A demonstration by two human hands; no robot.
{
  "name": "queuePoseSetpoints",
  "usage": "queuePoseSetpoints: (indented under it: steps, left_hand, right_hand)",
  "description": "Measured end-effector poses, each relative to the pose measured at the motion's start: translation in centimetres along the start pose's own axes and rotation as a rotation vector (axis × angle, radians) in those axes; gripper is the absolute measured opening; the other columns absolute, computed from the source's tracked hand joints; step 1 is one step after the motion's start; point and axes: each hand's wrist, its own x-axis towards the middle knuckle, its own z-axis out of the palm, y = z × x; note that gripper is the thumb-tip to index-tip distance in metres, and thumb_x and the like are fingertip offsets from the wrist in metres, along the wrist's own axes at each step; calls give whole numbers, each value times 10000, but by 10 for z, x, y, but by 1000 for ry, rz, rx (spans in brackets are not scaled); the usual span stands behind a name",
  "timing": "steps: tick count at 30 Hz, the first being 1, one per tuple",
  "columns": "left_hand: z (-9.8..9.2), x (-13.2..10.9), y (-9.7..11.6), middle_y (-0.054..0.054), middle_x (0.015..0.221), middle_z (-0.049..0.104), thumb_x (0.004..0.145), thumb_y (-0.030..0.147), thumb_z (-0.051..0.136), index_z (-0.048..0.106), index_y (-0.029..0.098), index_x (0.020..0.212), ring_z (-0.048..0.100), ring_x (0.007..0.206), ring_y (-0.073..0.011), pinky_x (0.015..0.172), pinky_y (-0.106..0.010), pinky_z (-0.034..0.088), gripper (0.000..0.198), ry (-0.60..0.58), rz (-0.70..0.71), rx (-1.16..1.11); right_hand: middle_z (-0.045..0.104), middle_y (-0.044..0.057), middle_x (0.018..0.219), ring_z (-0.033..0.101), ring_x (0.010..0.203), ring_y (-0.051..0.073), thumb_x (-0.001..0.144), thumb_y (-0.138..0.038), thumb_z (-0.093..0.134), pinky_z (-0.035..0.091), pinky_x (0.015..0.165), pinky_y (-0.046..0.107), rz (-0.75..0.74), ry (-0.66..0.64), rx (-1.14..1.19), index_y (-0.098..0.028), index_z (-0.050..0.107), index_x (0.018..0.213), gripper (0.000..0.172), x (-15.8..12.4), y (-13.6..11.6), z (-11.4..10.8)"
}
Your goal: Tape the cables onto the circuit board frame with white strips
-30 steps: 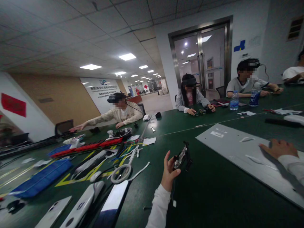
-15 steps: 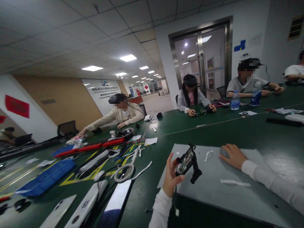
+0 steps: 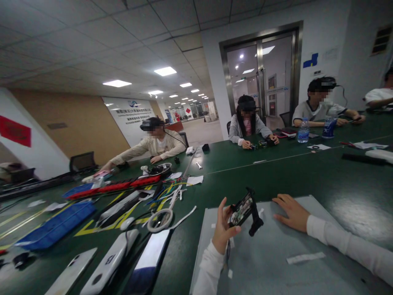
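Note:
My left hand [image 3: 223,229] grips a black electronic device [image 3: 244,211] with an exposed circuit board, held tilted above the grey board [image 3: 260,262]. A thin dark cable [image 3: 228,254] with a white connector dangles below that hand. My right hand [image 3: 291,213] lies palm down at the far edge of the grey board, fingers stretched out and nothing held. A white strip [image 3: 306,257] rests on the grey board between my arms. Behind the device, another small white piece is partly hidden.
To the left lie a white ring-shaped roll [image 3: 160,221], a white device [image 3: 112,260], a phone-like slab [image 3: 72,272] and a blue tray [image 3: 57,225]. Several co-workers sit across the green table [image 3: 233,172]; bottles [image 3: 303,130] stand near them.
The grey board has slid nearer and turned slightly, with my right hand on it moving left. My left hand keeps the device at nearly the same place.

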Motion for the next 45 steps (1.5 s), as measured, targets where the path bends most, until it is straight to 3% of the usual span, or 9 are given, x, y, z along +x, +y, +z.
queuePoseSetpoints:
  steps: [7,12,27,35,41,43,45]
  left_hand:
    - [4,5,-4,-94,1133,449,507,320,715,177,247,1290,398,1098,-274,914,-403,307,953,5,-68,39]
    - [4,7,-4,-97,1137,447,532,304,702,171,235,1294,395,1101,-266,915,-391,314,931,-16,-72,66]
    - [4,9,-2,-100,1139,436,548,323,692,152,217,1296,404,1086,-255,917,-379,308,928,-26,-89,115]
    - [2,8,-6,-109,1146,411,555,322,693,146,226,1295,378,1101,-267,915,-409,304,925,-48,-89,138]
    - [3,7,-5,-110,1180,388,523,321,720,149,227,1298,339,1140,-278,933,-416,297,967,-42,-104,212]
    - [3,6,-4,-115,1210,368,498,298,738,167,232,1295,290,1175,-291,925,-417,311,982,-34,-111,285]
    - [3,6,-3,-116,1235,351,489,275,745,183,239,1292,262,1194,-293,916,-416,326,981,-43,-99,357]
  right_hand:
    - [455,104,1109,373,1060,236,765,-347,456,335,871,408,-113,90,57,-206,465,1141,402,20,-25,-12]
    - [461,76,1104,391,1037,207,724,-228,522,363,837,377,-234,97,193,-223,548,1008,286,42,-38,-3]
    - [529,64,958,448,927,179,723,-218,544,380,792,349,-240,179,359,-177,579,767,70,48,-37,-2]
    - [558,49,882,482,855,161,735,-164,484,382,752,310,-104,240,444,-174,561,718,80,49,-31,1]
    - [573,31,760,511,733,139,754,-332,464,399,683,281,237,340,688,-169,575,755,197,49,-18,-9]
    - [578,34,761,521,726,137,745,-402,467,406,643,266,311,277,849,-159,572,784,268,47,-8,-17]
    - [586,50,783,535,708,133,738,-456,464,406,578,241,347,104,1049,-139,564,813,340,41,2,-27]
